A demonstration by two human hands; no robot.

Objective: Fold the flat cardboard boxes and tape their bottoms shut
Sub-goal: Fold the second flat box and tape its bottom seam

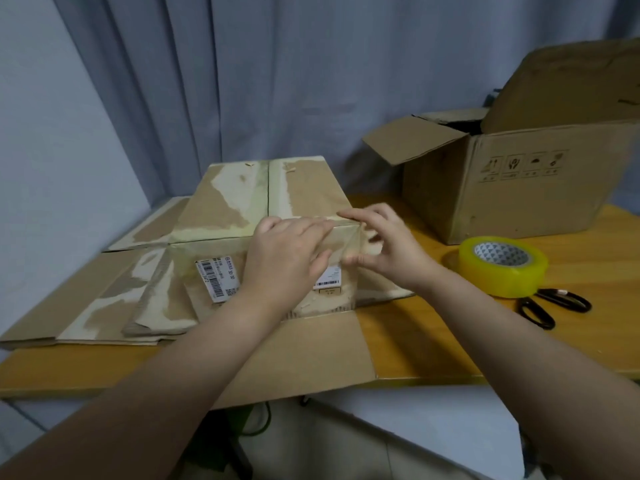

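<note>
Left hand, right hand atop box

Left hand: bare, broad back, short rounded fingers.
Right hand: bare, short rounded fingers, thumb in view.
Left forearm: bare from wrist to the frame edge.
Right forearm: bare from wrist to the frame edge.
Fine surface detail: too blurred to judge.
</note>
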